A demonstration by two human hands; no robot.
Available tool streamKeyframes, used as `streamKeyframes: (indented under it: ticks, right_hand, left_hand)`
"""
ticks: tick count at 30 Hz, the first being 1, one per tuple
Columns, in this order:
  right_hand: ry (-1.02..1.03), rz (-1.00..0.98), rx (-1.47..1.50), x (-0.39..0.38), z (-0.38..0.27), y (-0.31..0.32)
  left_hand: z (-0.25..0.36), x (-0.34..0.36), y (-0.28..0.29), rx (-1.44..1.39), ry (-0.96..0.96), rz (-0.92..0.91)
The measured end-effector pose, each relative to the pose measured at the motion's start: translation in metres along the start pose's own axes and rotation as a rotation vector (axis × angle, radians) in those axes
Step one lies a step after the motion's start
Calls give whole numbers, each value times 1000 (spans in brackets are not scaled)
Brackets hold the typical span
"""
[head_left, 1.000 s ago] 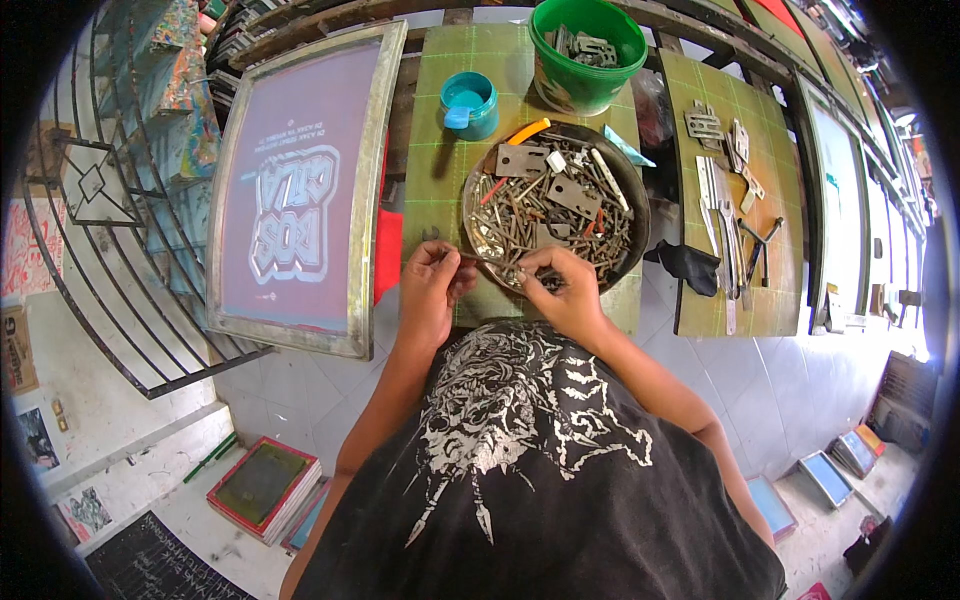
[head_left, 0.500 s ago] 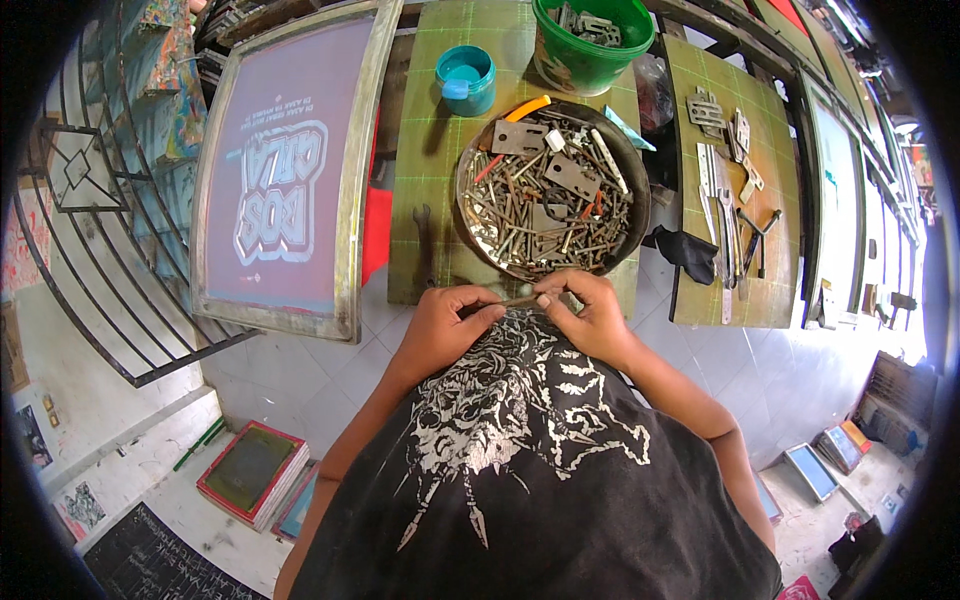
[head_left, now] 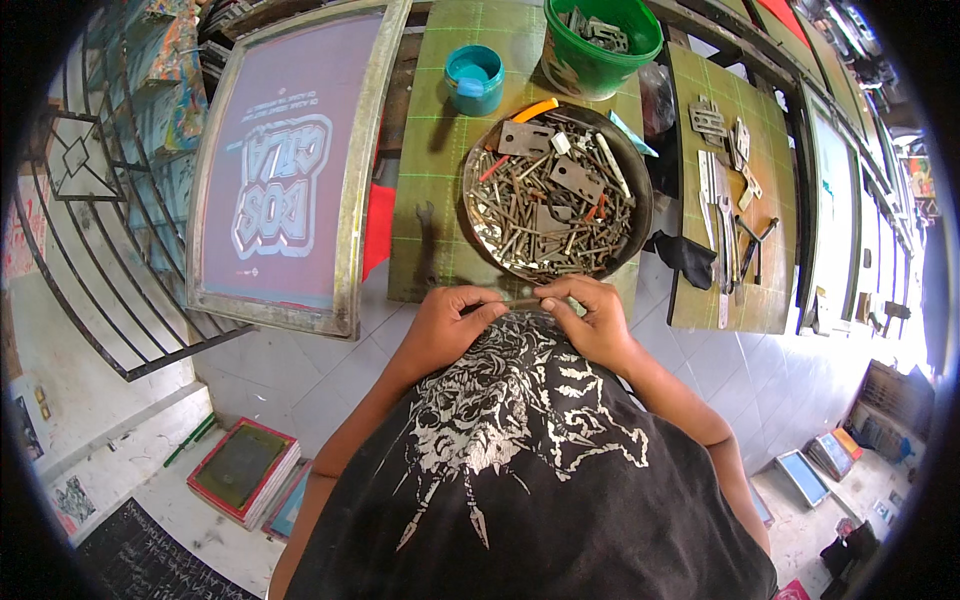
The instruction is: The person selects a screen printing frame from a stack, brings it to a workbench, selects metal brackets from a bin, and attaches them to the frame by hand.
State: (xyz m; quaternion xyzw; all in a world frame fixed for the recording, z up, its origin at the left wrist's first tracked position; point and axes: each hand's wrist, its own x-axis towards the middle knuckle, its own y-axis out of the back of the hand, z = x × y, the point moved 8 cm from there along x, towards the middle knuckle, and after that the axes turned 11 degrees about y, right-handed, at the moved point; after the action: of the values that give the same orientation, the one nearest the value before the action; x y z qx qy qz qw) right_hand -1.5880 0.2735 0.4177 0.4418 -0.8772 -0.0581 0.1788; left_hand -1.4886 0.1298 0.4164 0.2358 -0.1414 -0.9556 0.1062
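Clock positions are read from the slim dark piece [head_left: 520, 302], with 12 pointing directly away from me. I hold this piece roughly level in front of my black shirt [head_left: 540, 470], on the near side of the desk [head_left: 440, 180] and short of the pan. My left grip [head_left: 455, 320], at 9 o'clock, is closed, thumb against fingers, on one end. My right grip [head_left: 588, 312], at 3 o'clock, is closed in the same manner on the other end. The middle of the piece is exposed between them; its exact type is too small to tell. The round metal pan [head_left: 641, 220] sits between 12 and 1 o'clock, filled with screws, flat plates [head_left: 578, 180] and loose small parts. Beyond it, in the same direction, stands the green bucket [head_left: 600, 78], with metal parts inside. The blue jar [head_left: 472, 103] stands between 11 and 12 o'clock. A spanner [head_left: 425, 230] lies on the desk at 10 o'clock. A second green board [head_left: 775, 170] at 2 o'clock carries metal hand tools [head_left: 724, 250] and brackets [head_left: 708, 120].
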Motion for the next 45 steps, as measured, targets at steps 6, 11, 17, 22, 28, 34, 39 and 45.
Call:
streamKeyframes:
  ticks: [6, 11, 17, 22, 28, 34, 39, 45]
  right_hand:
    - [1, 59, 0, 3, -5, -1]
    - [200, 103, -77, 11, -23, 1]
    - [399, 29, -111, 18, -41, 2]
    - [222, 103, -20, 21, -28, 4]
    - [200, 16, -132, 26, -4, -1]
    - [-147, 262, 893, 60, -5, -33]
    - [-203, 211, 1241, 88, -5, -54]
    - [-220, 294, 1312, 99, 2, -20]
  left_hand:
    - [11, -6, 8, -5, -99, 115]
    - [11, -5, 6, -43, -125, 62]
    - [1, 2, 0, -268, 70, -238]
    - [17, -2, 7, -112, -47, -43]
    - [45, -6, 9, 37, -270, 80]
    - [41, 10, 1, 40, -233, 124]
    - [20, 37, 27, -253, -250, 430]
    - [20, 43, 42, -351, -253, 441]
